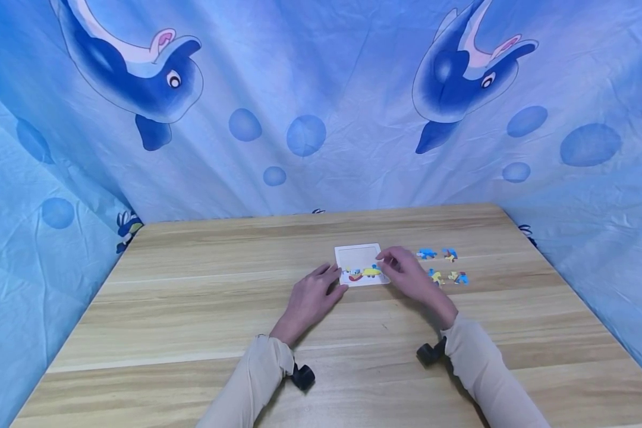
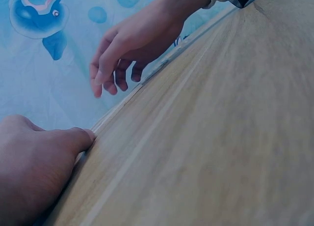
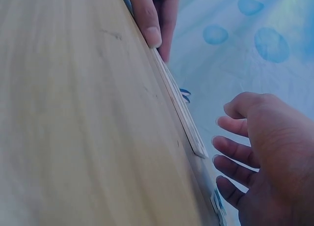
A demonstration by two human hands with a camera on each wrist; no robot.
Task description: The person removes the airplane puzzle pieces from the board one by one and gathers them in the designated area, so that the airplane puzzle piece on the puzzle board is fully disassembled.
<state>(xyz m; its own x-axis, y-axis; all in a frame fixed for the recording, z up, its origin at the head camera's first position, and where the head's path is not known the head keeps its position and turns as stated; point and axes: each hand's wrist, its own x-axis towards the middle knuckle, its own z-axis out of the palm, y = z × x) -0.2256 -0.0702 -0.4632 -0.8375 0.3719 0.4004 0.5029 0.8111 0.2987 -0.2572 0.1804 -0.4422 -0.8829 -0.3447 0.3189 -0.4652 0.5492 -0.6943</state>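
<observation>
A white-framed jigsaw puzzle board [image 1: 357,246] lies flat on the table. Colourful pieces [image 1: 371,271], mostly yellow and red, fill the near part of its recess; the far part shows pale. My left hand [image 1: 311,297] holds the board's near left corner, with the thumb at the near edge and the fingers along the left side. Over the board's right side hovers my right hand [image 1: 406,276], its fingers loosely bent. In the right wrist view, the right hand's thumb and fingers stand apart with nothing between them, raised above the board's edge.
Several loose puzzle pieces [image 1: 450,254] in blue and yellow lie right of the board, partly behind my right hand. The wooden table [image 1: 219,309] runs back to a blue curtain [image 1: 353,166] printed with dolphins and bubbles. A small black camera sits on each wrist.
</observation>
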